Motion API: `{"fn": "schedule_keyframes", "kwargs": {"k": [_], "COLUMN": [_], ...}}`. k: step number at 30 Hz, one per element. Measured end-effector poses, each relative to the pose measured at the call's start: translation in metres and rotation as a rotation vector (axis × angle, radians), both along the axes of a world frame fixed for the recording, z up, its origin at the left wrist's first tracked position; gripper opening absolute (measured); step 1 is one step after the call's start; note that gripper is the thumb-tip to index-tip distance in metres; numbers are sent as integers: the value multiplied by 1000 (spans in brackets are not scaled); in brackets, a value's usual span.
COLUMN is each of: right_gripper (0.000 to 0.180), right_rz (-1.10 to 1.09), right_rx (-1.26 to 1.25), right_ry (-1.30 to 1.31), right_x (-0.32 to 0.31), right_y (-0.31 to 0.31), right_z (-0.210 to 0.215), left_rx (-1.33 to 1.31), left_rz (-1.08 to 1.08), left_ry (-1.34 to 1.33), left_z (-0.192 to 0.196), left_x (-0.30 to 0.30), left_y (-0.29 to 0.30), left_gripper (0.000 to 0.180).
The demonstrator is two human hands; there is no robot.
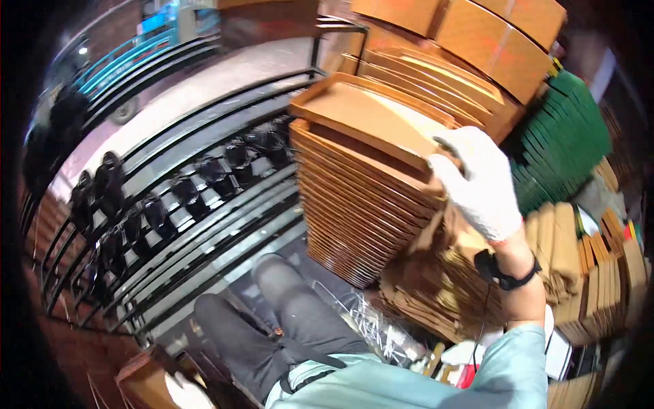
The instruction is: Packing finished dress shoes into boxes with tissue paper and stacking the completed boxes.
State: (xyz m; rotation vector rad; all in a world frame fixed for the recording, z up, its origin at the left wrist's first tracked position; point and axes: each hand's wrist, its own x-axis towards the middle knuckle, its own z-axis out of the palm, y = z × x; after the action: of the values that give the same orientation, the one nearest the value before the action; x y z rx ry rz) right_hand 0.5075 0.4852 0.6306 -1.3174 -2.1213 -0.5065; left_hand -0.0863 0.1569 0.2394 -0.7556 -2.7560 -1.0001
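Note:
A tall stack of brown trays (364,198) stands in front of me, its many rims nested closely. On it lies a shallow brown tray (368,109), sitting tilted with a dark gap under its near edge. My right hand (480,184), in a white glove, grips this tray's right corner, thumb at the near side and fingers over the rim. At the lower left edge, a white glove on my left hand (187,393) shows only in part, beside a brown box-like piece (144,383). Its fingers are blurred and cut off.
A black metal rack (204,143) with several dark shiny items (187,194) stands at left. Large brown cartons (484,41) are piled behind the trays. At right are a green slatted stack (562,136) and bundles of flat cardboard (606,293). Clear plastic wrap (381,327) lies near my legs.

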Motion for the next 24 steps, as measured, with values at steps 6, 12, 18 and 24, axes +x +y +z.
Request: {"fn": "schedule_keyframes", "kwargs": {"k": [6, 12, 18, 24], "right_gripper": [24, 24, 20, 17], "right_rz": [-259, -354, -327, -47], "right_rx": [-483, -777, -916, -1164], "right_ry": [-172, 6, 593, 1069], "right_x": [122, 164, 174, 54], "right_y": [-96, -115, -107, -83], "right_z": [-23, -94, -71, -41], "left_rx": [72, -111, -141, 66], "left_rz": [-738, -1465, -1510, -1479], "left_ry": [453, 200, 197, -679], "left_z": [143, 142, 139, 218], "left_x": [127, 145, 143, 222], "left_y": [48, 87, 95, 138], "left_gripper": [23, 32, 29, 86]}}
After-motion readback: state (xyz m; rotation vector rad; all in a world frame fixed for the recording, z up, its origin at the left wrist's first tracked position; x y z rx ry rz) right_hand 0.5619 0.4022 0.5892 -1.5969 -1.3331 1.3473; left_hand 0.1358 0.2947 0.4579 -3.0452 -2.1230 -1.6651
